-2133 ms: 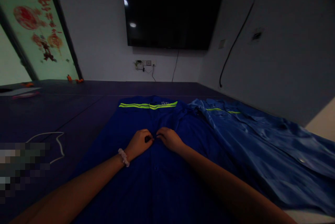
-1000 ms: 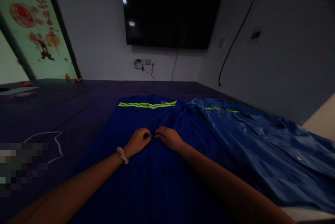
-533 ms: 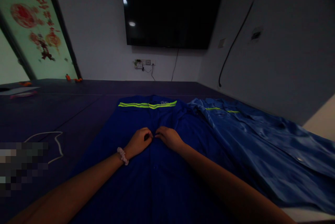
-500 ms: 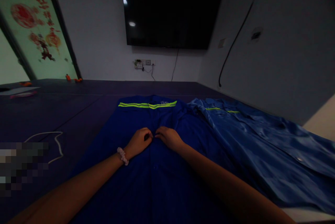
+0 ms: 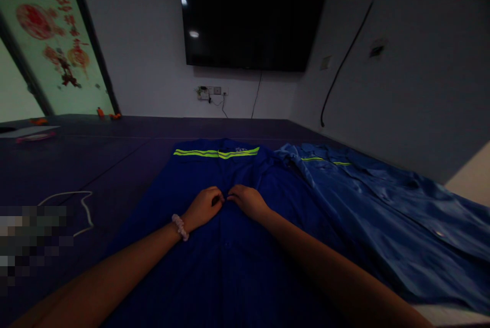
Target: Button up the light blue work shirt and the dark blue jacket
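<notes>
Black television (image 5: 254, 16) on dim wall (image 5: 133, 37)

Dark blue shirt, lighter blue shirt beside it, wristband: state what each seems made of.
The dark blue shirt looks like matte cloth, perhaps a cotton blend: soft creases, little shine.
The lighter blue shirt looks like smoother cloth, possibly synthetic: its folds catch light.
The wristband seems soft fabric, gathered and matte, from its ruffled edge; the fibre is unclear.

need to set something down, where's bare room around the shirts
Bare purple surface shows between the white cord and the darker shirt, and as a strip between that shirt and the wall. It's crowded on the right with the lighter shirt, and around the left hand and right hand.
</notes>
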{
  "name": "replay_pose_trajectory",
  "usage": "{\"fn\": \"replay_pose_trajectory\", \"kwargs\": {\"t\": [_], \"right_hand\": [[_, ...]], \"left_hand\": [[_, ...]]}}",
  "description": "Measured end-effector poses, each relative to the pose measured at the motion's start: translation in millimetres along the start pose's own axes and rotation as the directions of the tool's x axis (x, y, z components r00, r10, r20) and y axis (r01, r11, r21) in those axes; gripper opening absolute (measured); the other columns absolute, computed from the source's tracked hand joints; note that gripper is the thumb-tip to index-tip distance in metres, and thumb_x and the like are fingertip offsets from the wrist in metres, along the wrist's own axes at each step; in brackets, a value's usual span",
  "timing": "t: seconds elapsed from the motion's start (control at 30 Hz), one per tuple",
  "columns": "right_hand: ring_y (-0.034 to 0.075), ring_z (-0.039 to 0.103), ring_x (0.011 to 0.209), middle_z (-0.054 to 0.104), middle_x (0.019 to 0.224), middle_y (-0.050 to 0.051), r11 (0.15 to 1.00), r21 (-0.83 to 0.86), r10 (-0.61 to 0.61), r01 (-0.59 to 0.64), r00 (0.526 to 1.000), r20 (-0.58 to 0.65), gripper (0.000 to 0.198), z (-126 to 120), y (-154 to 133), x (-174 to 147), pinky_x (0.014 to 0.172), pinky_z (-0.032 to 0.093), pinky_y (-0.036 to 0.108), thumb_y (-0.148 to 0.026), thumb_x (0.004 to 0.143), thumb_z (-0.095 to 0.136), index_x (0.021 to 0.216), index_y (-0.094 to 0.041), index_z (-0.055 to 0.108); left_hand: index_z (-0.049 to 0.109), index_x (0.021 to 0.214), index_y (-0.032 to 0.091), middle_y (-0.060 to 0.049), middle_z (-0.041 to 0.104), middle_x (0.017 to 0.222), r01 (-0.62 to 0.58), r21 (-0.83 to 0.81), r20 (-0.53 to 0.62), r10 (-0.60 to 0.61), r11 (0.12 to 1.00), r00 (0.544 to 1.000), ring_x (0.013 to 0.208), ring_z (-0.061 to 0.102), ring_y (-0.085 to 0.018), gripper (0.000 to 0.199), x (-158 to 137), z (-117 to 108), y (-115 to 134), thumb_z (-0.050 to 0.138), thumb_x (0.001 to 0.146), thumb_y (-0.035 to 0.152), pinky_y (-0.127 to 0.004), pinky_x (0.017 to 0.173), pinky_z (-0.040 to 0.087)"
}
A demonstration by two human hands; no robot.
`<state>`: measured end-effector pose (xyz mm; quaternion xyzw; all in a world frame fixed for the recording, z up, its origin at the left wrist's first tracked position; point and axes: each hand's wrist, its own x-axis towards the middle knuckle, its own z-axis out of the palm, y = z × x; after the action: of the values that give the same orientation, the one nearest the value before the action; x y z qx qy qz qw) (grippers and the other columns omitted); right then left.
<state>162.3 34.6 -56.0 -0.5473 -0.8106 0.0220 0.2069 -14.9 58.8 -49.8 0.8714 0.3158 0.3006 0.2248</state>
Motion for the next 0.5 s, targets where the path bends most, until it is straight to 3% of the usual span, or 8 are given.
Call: {"fn": "replay_pose_trajectory", "kwargs": {"t": [0.5], "right_hand": [[0.016, 0.058, 0.085, 0.063, 0.094, 0.007, 0.995, -0.099, 0.015, -0.013, 1.000, 0.017, 0.023, -2.3, -5.3, -1.2, 0.071, 0.040, 0.023, -0.027, 0.090, 0.040, 0.093, -0.016, 0.060]], "left_hand": [[0.059, 0.069, 0.015, -0.003, 0.060, 0.075, -0.004, -0.014, -0.017, 0.004, 1.000, 1.000, 0.067, 0.053, -0.012, 0.013, -0.3, -1.9, 3.7, 0.048, 0.073, 0.010, -0.023, 0.062, 0.040]]}}
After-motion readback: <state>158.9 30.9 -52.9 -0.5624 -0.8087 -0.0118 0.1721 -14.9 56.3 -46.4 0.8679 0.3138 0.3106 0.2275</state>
